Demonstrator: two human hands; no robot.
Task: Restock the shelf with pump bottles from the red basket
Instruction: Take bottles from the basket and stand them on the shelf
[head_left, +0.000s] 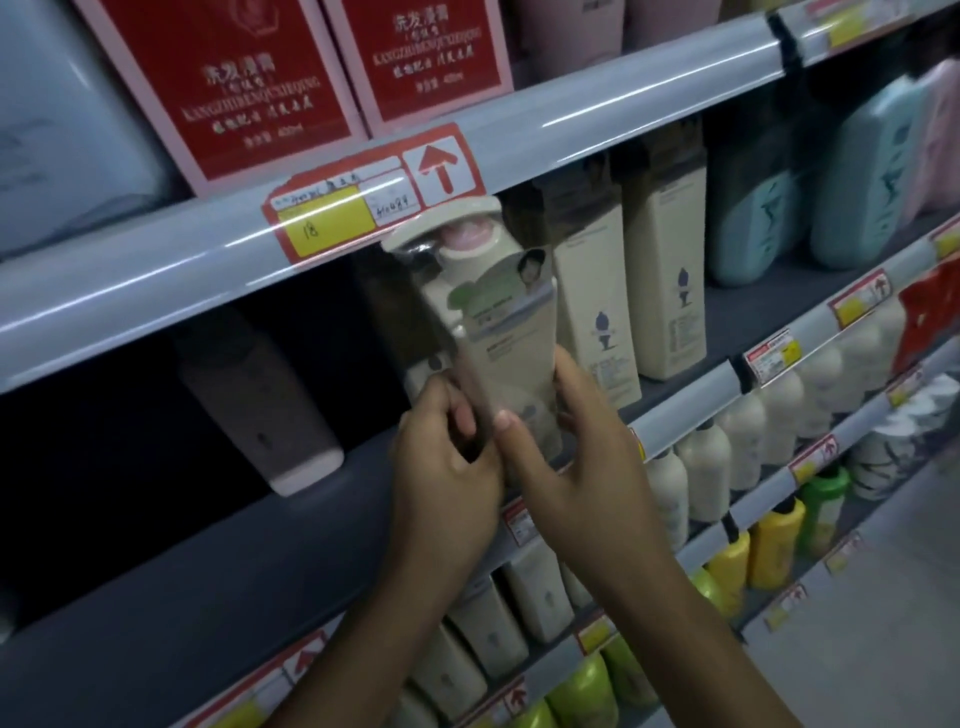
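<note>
A tall beige pump bottle (493, 322) with a pink-topped pump head is held upright, tilted a little left, in front of the middle shelf (291, 525). My left hand (447, 462) grips its lower left edge and my right hand (566, 457) wraps its lower right side, thumb across the front. Its pump head reaches the price rail (171, 291) above. Two matching beige bottles (628, 280) stand just to its right on the same shelf. The red basket is out of view.
A pale bottle (260, 405) stands alone deep on the dark left part of the shelf. Red boxes (249, 83) sit on the shelf above. Teal bottles (810, 192) stand at the right. Lower shelves hold cream (706, 457), yellow and green bottles (774, 540).
</note>
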